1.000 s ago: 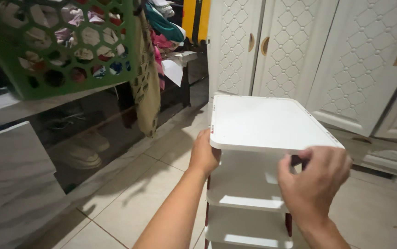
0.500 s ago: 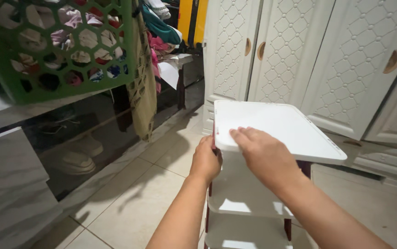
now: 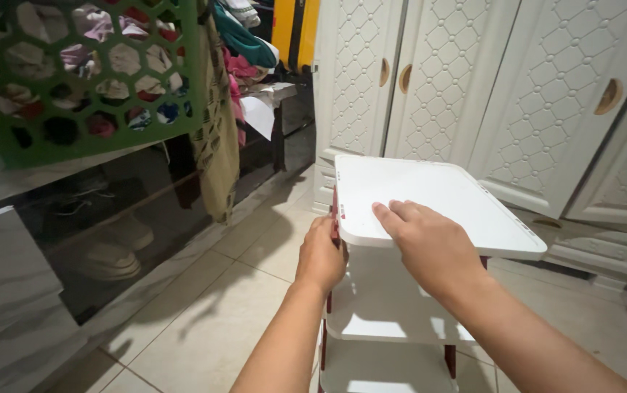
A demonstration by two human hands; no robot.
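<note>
Plastic shelf rack point(image 3: 430, 211), white with red posts, stands on the tiled floor point(image 3: 204, 320) before white wardrobe doors point(image 3: 517, 94). It looks light, stiff and smooth, best gripped at its top edge. The left hand point(image 3: 321, 255) clasps the top's left edge; the right hand point(image 3: 430, 244) lies flat and open on its near-left corner. A green laundry basket point(image 3: 73, 73) and hanging clothes point(image 3: 215, 124) crowd the left.

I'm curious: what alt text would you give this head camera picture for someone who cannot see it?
Two bare hands grip a white tiered plastic shelf unit on a tiled floor: the left hand holds its side edge, the right hand lies flat on its top. White cupboard doors stand behind; a green laundry basket sits upper left.
</note>
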